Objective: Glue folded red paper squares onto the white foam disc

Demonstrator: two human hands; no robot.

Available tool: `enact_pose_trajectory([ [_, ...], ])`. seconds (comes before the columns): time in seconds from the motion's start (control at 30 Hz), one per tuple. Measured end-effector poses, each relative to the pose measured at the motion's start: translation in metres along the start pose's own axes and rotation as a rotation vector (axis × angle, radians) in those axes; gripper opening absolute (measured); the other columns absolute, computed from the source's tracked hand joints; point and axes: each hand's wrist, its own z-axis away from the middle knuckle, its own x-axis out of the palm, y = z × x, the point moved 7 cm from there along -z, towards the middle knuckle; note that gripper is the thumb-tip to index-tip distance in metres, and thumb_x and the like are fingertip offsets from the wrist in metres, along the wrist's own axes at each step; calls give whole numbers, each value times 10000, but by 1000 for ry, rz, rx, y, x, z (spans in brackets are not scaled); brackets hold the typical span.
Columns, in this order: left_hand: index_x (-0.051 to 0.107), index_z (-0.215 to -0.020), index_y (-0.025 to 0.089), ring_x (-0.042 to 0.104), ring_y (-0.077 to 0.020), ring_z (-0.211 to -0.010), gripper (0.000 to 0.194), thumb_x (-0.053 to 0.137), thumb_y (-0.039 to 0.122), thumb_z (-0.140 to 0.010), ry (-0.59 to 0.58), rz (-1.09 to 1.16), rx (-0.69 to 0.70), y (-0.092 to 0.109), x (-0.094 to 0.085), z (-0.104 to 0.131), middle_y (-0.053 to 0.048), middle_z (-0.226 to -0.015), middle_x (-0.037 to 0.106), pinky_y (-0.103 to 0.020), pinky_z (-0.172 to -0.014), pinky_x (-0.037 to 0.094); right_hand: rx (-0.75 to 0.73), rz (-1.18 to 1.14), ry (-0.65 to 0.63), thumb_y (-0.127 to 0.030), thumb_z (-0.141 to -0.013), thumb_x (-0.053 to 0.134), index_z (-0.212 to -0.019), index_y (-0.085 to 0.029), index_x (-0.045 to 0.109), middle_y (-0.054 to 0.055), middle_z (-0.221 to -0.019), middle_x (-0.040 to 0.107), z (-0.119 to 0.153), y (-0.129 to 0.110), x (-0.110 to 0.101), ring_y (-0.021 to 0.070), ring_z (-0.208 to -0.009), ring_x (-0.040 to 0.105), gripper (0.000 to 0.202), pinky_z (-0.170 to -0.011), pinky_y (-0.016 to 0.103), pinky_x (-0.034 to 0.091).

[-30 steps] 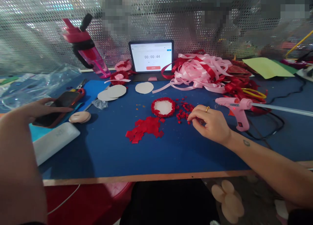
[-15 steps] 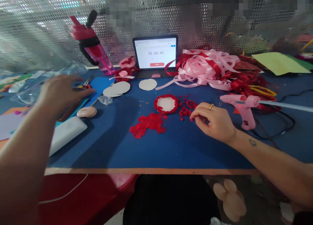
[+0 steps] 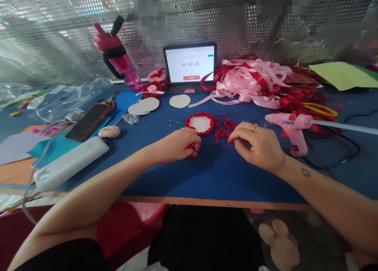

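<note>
My left hand (image 3: 180, 143) bends over a pile of flat red ribbon pieces (image 3: 193, 154), hiding most of it. Its fingers are curled, and red shows between them; whether a piece is gripped is hidden. My right hand (image 3: 256, 143), a ring on one finger, pinches thumb and forefinger at the edge of a scatter of small folded red pieces (image 3: 222, 132). A bit of red shows at those fingertips. Just beyond my left fingertips lies a white disc (image 3: 200, 124) with a rim of red folded pieces around it.
A pink glue gun (image 3: 295, 129) with a glue stick lies at right. Behind are pink and red ribbons (image 3: 242, 82), a tablet (image 3: 190, 64) and white paper discs (image 3: 179, 101). At left are a phone (image 3: 88, 122), a white case (image 3: 72, 161) and a tilted-looking bottle (image 3: 122, 58).
My left hand has come from above the phone at the left down to the red ribbon pile in the middle. My right hand has hardly moved. The view has shifted slightly.
</note>
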Motion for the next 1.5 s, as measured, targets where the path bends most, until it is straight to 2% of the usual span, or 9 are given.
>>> enact_pose_trajectory([
  [0.23, 599, -701, 162, 535, -112, -763, 76, 557, 136, -758, -8, 183, -10, -2, 1, 1, 7, -758, 578, -211, -692, 393, -8, -15, 1, -132, -783, 470, -796, -208, 612, -1, -820, 645, 2, 1, -1, 121, -700, 587, 162, -642, 237, 411],
  [0.43, 612, -775, 158, 526, -80, -659, 102, 603, 260, -785, 198, 476, -57, 19, -12, -6, 25, -733, 595, -193, -614, 403, 32, -105, -116, -289, -845, 490, -898, -203, 600, -4, -799, 628, 1, 6, 7, 101, -640, 540, 149, -600, 224, 380],
  [0.6, 570, -803, 151, 558, -73, -639, 43, 578, 186, -781, 224, 715, -57, 37, 7, -15, 32, -709, 609, -180, -581, 437, 22, -276, -297, -388, -871, 465, -812, -190, 602, -5, -725, 604, 2, 4, 20, 106, -649, 525, 248, -600, 223, 365],
  [0.8, 501, -894, 154, 634, -110, -746, 124, 550, 157, -780, 270, 907, -69, 34, 26, -17, -6, -811, 635, -224, -664, 508, 9, -304, -417, -227, -821, 523, -805, -194, 596, -27, -740, 614, 6, 2, 32, 89, -625, 506, 82, -606, 217, 363],
  [0.97, 525, -950, 163, 614, -97, -698, 175, 546, 143, -777, 360, 552, -63, 32, 19, -9, -21, -876, 636, -201, -600, 497, -16, -201, -420, -202, -804, 528, -789, -195, 579, -22, -752, 618, 6, 6, 34, 98, -631, 516, 54, -605, 222, 364],
  [1.07, 563, -941, 165, 619, -131, -860, 131, 503, 166, -824, 465, 180, 84, 46, 12, 2, -47, -1009, 618, -227, -713, 513, -12, -121, -425, -200, -799, 523, -791, -197, 572, -15, -768, 622, 6, 11, 36, 107, -649, 526, 50, -604, 228, 361],
  [1.17, 586, -958, 175, 643, -119, -788, 164, 456, 232, -876, 498, -60, 242, 63, 15, 12, -31, -1007, 642, -213, -654, 522, -8, -82, -428, -224, -808, 513, -785, -202, 568, -10, -780, 622, 7, 13, 37, 119, -689, 544, 63, -621, 236, 366],
  [1.3, 596, -988, 154, 646, -127, -687, 221, 443, 279, -887, 496, -217, 355, 77, 23, 17, -48, -983, 662, -236, -568, 525, 12, -42, -429, -224, -800, 525, -771, -207, 569, -18, -773, 622, 8, 14, 39, 119, -699, 556, 56, -618, 235, 368],
  [1.5, 611, -987, 155, 604, -125, -618, 258, 411, 294, -900, 439, -301, 360, 78, 27, 13, -35, -1069, 659, -256, -530, 515, 61, 49, -350, -233, -799, 540, -896, -219, 573, -23, -806, 639, 2, 12, 21, 108, -678, 568, 103, -593, 227, 381],
])
